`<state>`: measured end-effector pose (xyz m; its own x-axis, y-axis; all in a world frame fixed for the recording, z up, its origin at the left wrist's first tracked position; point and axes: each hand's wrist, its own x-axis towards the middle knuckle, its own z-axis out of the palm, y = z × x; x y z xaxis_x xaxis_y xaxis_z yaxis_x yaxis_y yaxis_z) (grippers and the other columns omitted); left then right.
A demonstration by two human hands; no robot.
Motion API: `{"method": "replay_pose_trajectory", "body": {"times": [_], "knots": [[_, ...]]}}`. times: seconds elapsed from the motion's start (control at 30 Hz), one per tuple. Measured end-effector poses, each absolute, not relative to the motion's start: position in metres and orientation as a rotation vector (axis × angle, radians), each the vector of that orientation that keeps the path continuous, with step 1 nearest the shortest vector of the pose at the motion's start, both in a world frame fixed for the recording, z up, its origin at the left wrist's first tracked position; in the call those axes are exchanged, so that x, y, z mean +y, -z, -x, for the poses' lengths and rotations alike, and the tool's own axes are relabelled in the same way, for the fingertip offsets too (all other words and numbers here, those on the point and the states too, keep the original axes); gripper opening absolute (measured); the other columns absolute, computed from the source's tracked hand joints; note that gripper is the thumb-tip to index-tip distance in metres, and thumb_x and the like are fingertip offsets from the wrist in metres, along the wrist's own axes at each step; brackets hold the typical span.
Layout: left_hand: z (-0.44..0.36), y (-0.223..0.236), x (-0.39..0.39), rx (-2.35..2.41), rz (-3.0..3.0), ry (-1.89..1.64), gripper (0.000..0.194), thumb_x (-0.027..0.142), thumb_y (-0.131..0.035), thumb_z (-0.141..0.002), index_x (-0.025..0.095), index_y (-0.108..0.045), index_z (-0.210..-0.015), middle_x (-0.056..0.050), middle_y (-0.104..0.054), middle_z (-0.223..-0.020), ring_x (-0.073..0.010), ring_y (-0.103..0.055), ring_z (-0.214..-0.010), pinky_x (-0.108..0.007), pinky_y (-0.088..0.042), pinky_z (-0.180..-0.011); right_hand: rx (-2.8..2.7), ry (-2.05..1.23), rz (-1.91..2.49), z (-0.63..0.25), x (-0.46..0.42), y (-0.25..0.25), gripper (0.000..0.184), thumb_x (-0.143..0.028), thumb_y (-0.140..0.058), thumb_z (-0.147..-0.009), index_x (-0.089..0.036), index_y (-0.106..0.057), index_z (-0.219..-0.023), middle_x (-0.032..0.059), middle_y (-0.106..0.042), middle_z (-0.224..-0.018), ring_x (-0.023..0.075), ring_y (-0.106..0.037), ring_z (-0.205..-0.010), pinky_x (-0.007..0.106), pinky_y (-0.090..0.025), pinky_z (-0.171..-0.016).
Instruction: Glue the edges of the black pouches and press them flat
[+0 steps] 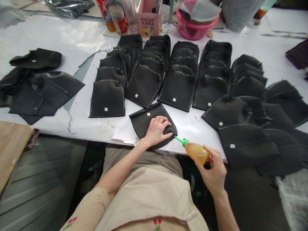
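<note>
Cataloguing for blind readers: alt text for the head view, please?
The left hand rests on a black piece while the right hand holds a green-nozzled bottle at its edge. Similar pieces lie in overlapping rows on a white table.

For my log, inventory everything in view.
table: one, white, across the middle
near piece: one, black, front middle
squeeze bottle: one, amber and green, front right
stacked pieces: many, black, centre and right
loose pieces: several, black, left
containers: several, mixed colours, far edge
box: one, pink, far edge
basin: one, pink, right of box
bulky object: one, grey, right of basin
board: one, light brown, lower left
clothing: uncounted, beige and taupe, bottom
left hand: one, bare, on near piece
right hand: one, bare, holding squeeze bottle
</note>
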<state>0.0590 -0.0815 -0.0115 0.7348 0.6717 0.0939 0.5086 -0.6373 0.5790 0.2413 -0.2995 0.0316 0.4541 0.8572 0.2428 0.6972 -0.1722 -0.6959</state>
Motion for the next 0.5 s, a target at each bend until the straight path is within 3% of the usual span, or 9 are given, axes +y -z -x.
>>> {"method": "replay_pose_trajectory", "body": {"times": [0.17,0.5], "knots": [[-0.059,0.012,-0.081,0.898,-2.391,-0.417,0.034,0.04,-0.079,-0.083,0.024,-0.068,-0.111,-0.008,-0.063,-0.127,-0.0299,-0.053,-0.124,-0.046,-0.042,-0.103,-1.187,-0.391,1.917,-0.241,-0.301,-0.031,0.047,-0.033,-0.078,-0.089,-0.026,-0.06,-0.131,0.0105,-0.063,-0.119,0.0289,-0.065,-0.109,0.042,-0.064,-0.081],[-0.06,0.014,-0.079,0.895,-2.385,-0.427,0.035,0.04,-0.08,-0.082,0.023,-0.067,-0.11,-0.007,-0.064,-0.127,-0.0296,-0.053,-0.124,-0.046,-0.041,-0.104,-1.127,-0.528,1.923,-0.23,-0.303,-0.031,0.046,-0.035,-0.079,-0.087,-0.026,-0.062,-0.129,0.0095,-0.063,-0.119,0.028,-0.066,-0.109,0.038,-0.062,-0.082]]}}
